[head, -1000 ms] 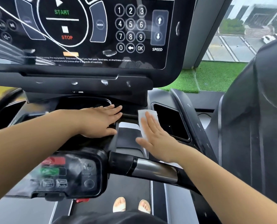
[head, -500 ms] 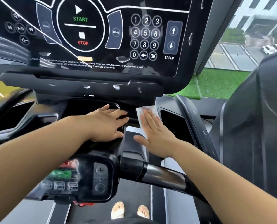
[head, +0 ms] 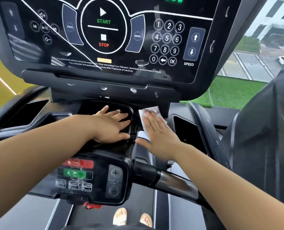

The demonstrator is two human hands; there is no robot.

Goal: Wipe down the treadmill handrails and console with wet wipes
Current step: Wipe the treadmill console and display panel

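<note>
Head cam: right hand (head: 161,138) lies flat, fingers straight, pressing the wet wipe (head: 148,116) at the tray's far edge under the console (head: 114,68). Left hand (head: 112,126) rests open just beside it, so the right one's closer to wipe upward.

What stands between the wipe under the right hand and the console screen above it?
The black ledge below the screen juts out above the wipe under the flat right hand; otherwise nothing visible.

Glossy black console (head: 114,37), metal handrail (head: 176,182)
</note>
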